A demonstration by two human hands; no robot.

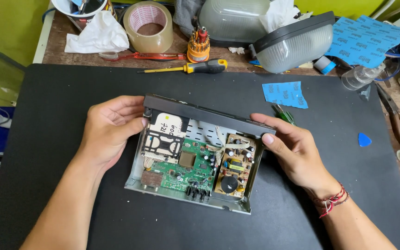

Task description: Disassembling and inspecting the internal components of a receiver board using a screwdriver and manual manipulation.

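Two circuit boards [187, 167] [234, 165], two lamp covers [234, 19] [297, 44], one tape roll [148, 27], one yellow-handled screwdriver [195, 68], one blue pick [364, 139].

A cluttered repair workshop, apparently for electronics: a screwdriver [195, 68], bit set [198, 45], tape roll [148, 26], sandpaper sheets [364, 40] and lamp housings [292, 42] crowded the table [47, 51] behind a black work mat [61, 106].

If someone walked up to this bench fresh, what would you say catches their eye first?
The opened metal case at the centre of the black mat, with its green circuit board bare. The left hand and right hand grip its two sides. A yellow-handled screwdriver lies behind.
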